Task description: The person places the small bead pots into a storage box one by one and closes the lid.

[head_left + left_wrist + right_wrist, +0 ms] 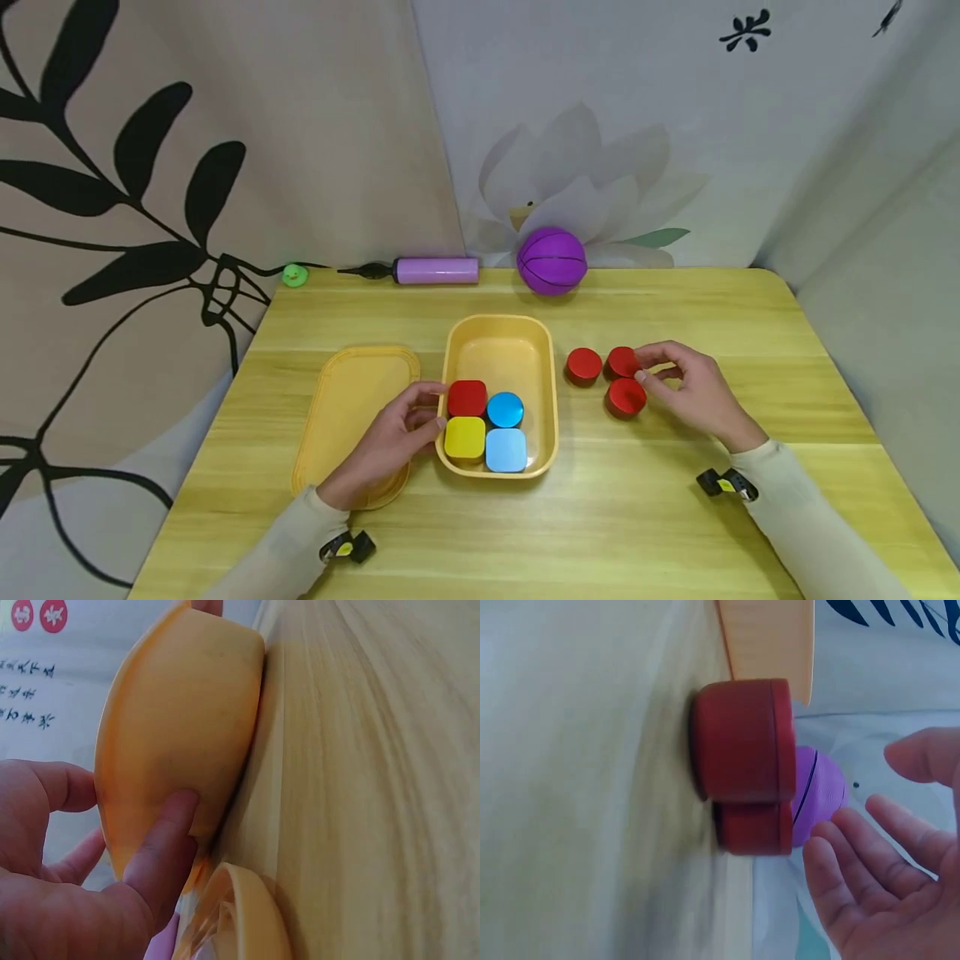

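Observation:
A yellow-orange plastic box (pixel 495 337) holds a red square piece (pixel 467 398), a yellow square piece (pixel 465 438), a blue round piece (pixel 506 409) and a light-blue square piece (pixel 507 450). My left hand (pixel 401 427) rests against its left side, thumb at the rim and a finger pressed to the outer wall (pixel 180 705). Right of the box stand three red round containers (pixel 626 397), each topped like a lid. My right hand (pixel 693 387) is beside the two rightmost, thumb and fingers spread apart (pixel 900 862). Whether its fingertips touch them is unclear.
The matching yellow-orange lid (pixel 360 392) lies left of the box, partly under my left forearm. Along the back edge are a green toy (pixel 295 275), a purple hand pump (pixel 437 271) and a purple ball (pixel 552 262). A patterned curtain (pixel 337 125) hangs behind the table.

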Action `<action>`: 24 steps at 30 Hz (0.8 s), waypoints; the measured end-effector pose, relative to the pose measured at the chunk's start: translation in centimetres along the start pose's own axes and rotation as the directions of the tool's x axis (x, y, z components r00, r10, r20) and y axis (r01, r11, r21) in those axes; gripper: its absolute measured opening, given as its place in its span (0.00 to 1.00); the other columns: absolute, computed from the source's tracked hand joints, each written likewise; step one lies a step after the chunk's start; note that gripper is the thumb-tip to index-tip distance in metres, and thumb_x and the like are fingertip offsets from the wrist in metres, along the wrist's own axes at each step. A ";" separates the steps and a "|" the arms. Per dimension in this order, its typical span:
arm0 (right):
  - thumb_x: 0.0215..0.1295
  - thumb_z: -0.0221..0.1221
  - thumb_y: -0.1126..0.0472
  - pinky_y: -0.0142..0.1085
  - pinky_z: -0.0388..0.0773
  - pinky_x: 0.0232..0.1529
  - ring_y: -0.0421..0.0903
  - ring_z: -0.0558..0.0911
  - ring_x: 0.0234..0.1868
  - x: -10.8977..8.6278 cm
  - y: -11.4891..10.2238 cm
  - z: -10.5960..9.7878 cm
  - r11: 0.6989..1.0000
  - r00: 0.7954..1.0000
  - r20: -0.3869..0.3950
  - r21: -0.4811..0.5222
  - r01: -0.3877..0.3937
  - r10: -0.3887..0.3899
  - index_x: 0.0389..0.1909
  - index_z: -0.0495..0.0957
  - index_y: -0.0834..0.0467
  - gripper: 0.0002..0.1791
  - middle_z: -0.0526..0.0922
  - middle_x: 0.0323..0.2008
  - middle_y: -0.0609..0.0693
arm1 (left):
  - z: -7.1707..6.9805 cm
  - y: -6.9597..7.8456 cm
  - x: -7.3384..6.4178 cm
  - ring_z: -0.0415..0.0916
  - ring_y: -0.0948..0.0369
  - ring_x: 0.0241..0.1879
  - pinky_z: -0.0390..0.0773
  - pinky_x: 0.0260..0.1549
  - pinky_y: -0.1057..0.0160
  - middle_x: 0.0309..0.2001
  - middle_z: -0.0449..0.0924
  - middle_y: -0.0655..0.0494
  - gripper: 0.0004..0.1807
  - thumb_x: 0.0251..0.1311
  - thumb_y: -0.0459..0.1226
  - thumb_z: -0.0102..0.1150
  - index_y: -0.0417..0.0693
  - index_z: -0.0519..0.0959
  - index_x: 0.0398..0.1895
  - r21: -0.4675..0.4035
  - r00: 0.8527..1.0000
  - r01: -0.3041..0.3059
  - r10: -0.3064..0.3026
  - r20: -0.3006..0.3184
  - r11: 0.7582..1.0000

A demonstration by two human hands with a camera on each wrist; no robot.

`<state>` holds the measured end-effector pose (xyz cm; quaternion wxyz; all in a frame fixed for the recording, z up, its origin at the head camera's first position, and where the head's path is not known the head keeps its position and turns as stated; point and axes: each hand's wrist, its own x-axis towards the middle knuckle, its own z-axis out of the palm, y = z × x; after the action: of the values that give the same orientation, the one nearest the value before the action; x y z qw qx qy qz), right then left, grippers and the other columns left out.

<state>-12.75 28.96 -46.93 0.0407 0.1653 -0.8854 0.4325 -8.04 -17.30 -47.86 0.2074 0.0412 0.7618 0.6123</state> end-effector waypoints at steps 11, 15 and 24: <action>0.70 0.71 0.51 0.39 0.87 0.53 0.51 0.87 0.52 -2.1 0.6 -0.2 0.987 0.985 0.073 -0.045 -0.154 0.157 0.64 0.79 0.57 0.26 0.85 0.57 0.56 | 0.0 -0.4 0.2 0.78 0.48 0.62 0.87 0.51 0.54 0.68 0.72 0.44 0.26 0.77 0.43 0.61 0.63 0.68 0.75 0.049 1.000 -0.028 0.028 0.008 0.998; 0.68 0.72 0.47 0.45 0.86 0.56 0.53 0.85 0.56 -2.6 1.0 0.1 0.980 0.970 0.140 -0.039 -0.196 0.200 0.67 0.75 0.56 0.32 0.84 0.59 0.54 | 0.0 -0.2 0.3 0.79 0.49 0.60 0.87 0.50 0.55 0.66 0.74 0.44 0.26 0.77 0.42 0.61 0.63 0.68 0.74 0.056 1.000 -0.022 0.021 0.004 0.998; 0.63 0.75 0.44 0.38 0.84 0.54 0.51 0.84 0.56 -2.9 1.1 1.1 0.979 0.966 0.163 -0.073 -0.190 0.200 0.66 0.74 0.54 0.36 0.84 0.59 0.51 | 0.0 -0.3 0.1 0.79 0.51 0.57 0.86 0.49 0.58 0.64 0.75 0.42 0.26 0.77 0.42 0.61 0.60 0.68 0.74 0.061 1.000 -0.018 0.017 0.022 0.998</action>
<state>-10.28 29.53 -49.08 -0.0729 0.1126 -0.9095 0.3934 -8.07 -17.39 -48.17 0.2086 0.0608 0.7777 0.5899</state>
